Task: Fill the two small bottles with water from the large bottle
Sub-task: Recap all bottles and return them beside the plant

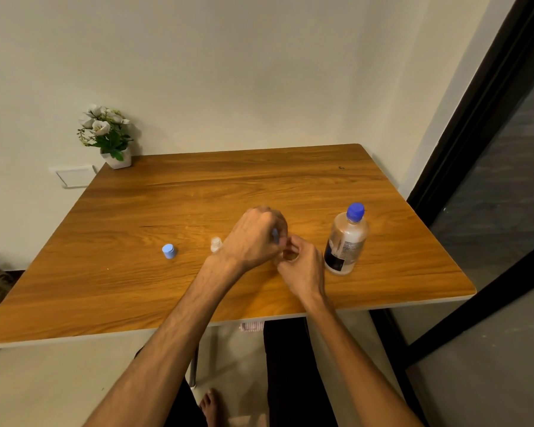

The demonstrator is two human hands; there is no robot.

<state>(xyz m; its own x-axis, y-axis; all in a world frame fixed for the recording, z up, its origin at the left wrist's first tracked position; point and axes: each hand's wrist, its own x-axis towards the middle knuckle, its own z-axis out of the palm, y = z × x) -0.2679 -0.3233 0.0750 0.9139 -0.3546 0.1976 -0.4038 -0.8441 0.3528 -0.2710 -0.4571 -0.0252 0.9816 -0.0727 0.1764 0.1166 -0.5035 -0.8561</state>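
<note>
On the table (167,195) we log: large bottle (346,241), capped, upright at right; one open small bottle (215,244) beside a loose blue cap (169,251). Our left hand (255,238) pinches a second blue cap (275,236); right hand (302,266) fingers close around something hidden.

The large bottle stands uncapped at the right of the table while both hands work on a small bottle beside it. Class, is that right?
Not quite. The head view shows the large bottle with its blue cap still on. The rest holds: it stands at the right of the table, and the left hand and right hand work on a small bottle beside it.
</note>
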